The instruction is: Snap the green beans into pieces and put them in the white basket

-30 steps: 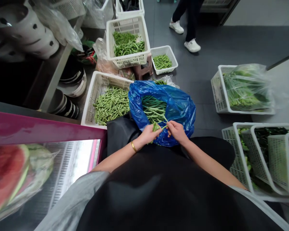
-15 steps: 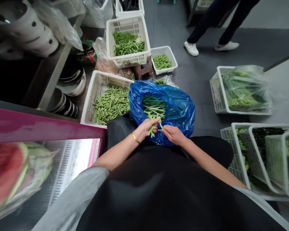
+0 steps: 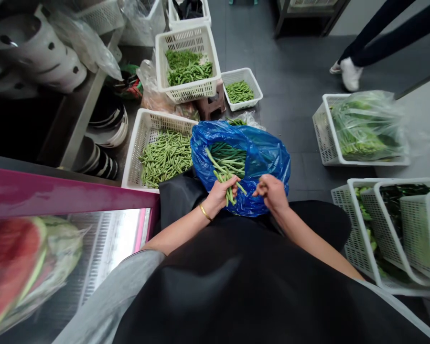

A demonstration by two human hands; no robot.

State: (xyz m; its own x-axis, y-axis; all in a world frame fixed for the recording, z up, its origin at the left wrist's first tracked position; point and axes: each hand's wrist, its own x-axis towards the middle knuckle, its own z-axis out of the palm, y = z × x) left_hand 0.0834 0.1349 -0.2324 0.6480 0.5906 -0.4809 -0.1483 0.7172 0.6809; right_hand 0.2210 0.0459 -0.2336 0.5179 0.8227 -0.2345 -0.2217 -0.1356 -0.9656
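My left hand [image 3: 221, 193], with a gold bangle at its wrist, is closed around a small bunch of green beans [image 3: 219, 168]; one long bean sticks out toward the upper left. To its right, my right hand [image 3: 273, 192] is apart from the bunch, its fingers curled together; whatever they may hold is too small to make out. Both hands are over an open blue plastic bag [image 3: 268, 155] on my lap. Inside it lie long green beans [image 3: 232, 160]. Left of the bag, a white basket [image 3: 133, 143] holds many short bean pieces [image 3: 166, 160].
Ahead are a white basket of greens and beans [image 3: 189, 71] on a brown stool [image 3: 212, 102] and a small bean basket [image 3: 241, 93]. Baskets of vegetables [image 3: 365, 138] line the right. A pink-edged counter [image 3: 75, 191] with watermelon stands left. A person's legs [image 3: 372, 43] are at upper right.
My right hand has moved right, away from the bean bunch, and curled. The beans in my left hand now fan out, a longer one showing. The other person's legs have shifted right.
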